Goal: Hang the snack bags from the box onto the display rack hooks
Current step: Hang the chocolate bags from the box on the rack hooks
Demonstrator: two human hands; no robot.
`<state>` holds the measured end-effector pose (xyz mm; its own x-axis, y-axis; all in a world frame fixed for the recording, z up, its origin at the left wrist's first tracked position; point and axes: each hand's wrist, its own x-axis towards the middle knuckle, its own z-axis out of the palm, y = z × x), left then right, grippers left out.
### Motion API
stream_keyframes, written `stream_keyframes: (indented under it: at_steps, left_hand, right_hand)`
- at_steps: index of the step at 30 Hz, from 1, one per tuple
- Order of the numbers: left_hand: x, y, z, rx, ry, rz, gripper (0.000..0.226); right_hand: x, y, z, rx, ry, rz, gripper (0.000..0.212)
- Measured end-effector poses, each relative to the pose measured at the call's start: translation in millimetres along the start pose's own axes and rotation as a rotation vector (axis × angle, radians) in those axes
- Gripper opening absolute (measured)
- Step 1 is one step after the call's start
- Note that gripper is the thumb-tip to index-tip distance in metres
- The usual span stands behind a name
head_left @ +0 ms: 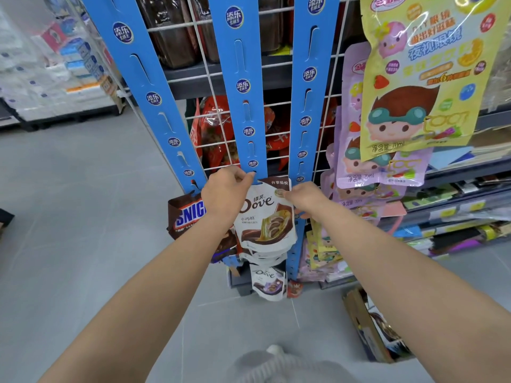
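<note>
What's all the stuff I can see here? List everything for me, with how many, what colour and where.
Dove bag: one, white and brown, held at the middle strip.
More Dove bags: at least one, white and brown, hanging below it.
Snickers bag: one, brown, on the left strip.
Hanging strips: three, blue, on the wire rack.
Red snack bags: several, behind the rack.
Cartoon pouches: several, yellow and purple, hanging on the right.
Cardboard box: one, brown, on the floor, lower right.
Left hand: at the bag's top left corner.
Right hand: at the bag's right edge.
</note>
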<state>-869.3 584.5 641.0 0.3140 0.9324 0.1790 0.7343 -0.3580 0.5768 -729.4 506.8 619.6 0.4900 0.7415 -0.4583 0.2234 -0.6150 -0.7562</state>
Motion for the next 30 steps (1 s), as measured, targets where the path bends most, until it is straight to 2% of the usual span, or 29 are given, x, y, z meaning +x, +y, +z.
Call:
stream_keyframes:
  at_steps: [4, 7, 9, 11, 13, 15, 17, 23, 28, 30]
  left_hand:
    - [-3.0, 1.2, 0.0, -0.003, 0.013, 0.013, 0.024]
    - [-8.1, 0.8, 5.2, -0.02, 0.022, 0.036, 0.024]
    - [-15.5, 2.0, 13.3, -0.055, -0.016, 0.073, 0.023]
    - [-25.5, 4.8, 27.8, -0.114, -0.139, 0.145, 0.02]
    - [-37.8, 11.2, 49.2, -0.144, -0.343, 0.241, 0.017]
    - [-51.4, 19.6, 77.2, -0.129, -0.564, 0.324, 0.013]
    - [-68.4, 36.1, 114.4, -0.083, -0.726, 0.396, 0.013]
    - [-118.2, 92.8, 208.2, 0.01, -1.021, 0.448, 0.014]
    - [-165.4, 169.7, 310.9, 0.072, -1.156, 0.408, 0.021]
    - [-183.9, 198.9, 353.5, 0.131, -1.173, 0.379, 0.018]
  right_hand:
    - [2.7, 5.6, 4.3, 0.0, -0.001, 0.037, 0.024]
    - [3.3, 13.8, 4.8, 0.04, 0.007, 0.08, 0.034]
    - [2.4, 23.2, 4.5, 0.075, 0.006, 0.111, 0.029]
    - [-2.9, 34.2, 3.2, 0.115, -0.011, 0.157, 0.026]
    - [-9.1, 53.1, 0.6, 0.138, -0.053, 0.216, 0.028]
    - [-18.1, 78.9, -3.5, 0.182, -0.097, 0.256, 0.02]
    - [-27.6, 118.6, -15.6, 0.201, -0.068, 0.304, 0.009]
    - [-61.1, 244.2, -73.9, 0.261, -0.001, 0.431, 0.026]
    - [-91.0, 365.1, -155.2, 0.502, 0.173, 0.552, 0.027]
    - [-96.8, 413.5, -187.3, 0.565, 0.259, 0.599, 0.023]
